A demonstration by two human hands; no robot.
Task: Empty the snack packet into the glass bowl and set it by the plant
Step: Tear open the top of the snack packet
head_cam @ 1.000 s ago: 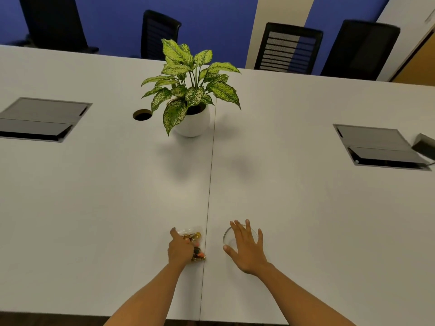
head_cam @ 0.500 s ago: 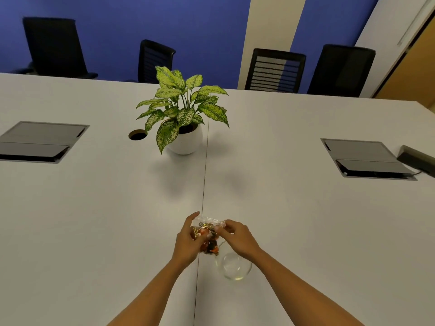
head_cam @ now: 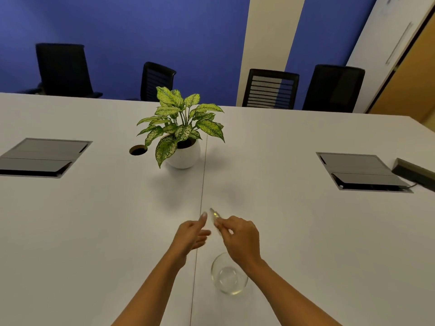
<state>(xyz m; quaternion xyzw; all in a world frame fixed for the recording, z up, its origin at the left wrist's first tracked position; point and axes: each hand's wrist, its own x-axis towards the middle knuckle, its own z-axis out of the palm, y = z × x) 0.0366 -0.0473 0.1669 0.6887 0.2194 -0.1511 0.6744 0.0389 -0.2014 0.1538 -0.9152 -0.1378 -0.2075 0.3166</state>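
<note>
The clear snack packet [head_cam: 215, 218] shows edge-on and blurred, raised above the white table [head_cam: 94, 220]. My right hand [head_cam: 241, 238] pinches it by its near end. To the packet's left, my left hand [head_cam: 191, 234] has thumb and fingers spread and nothing in them. The empty glass bowl [head_cam: 229, 277] stands on the table below my right wrist, close to me. Further back, just left of the table's centre seam, is the plant [head_cam: 181, 127] in its round white pot [head_cam: 184, 156].
Grey cable hatches are set into the table at the left [head_cam: 42, 156] and right [head_cam: 360, 171]. A round cable hole [head_cam: 138, 150] lies left of the pot. A dark box [head_cam: 415, 172] sits at the right edge. Black chairs [head_cam: 270, 90] line the far side.
Both hands lifted the packet off the table and moved it away from me, past the bowl. My left hand has let go; the packet has turned edge-on in my right hand.
</note>
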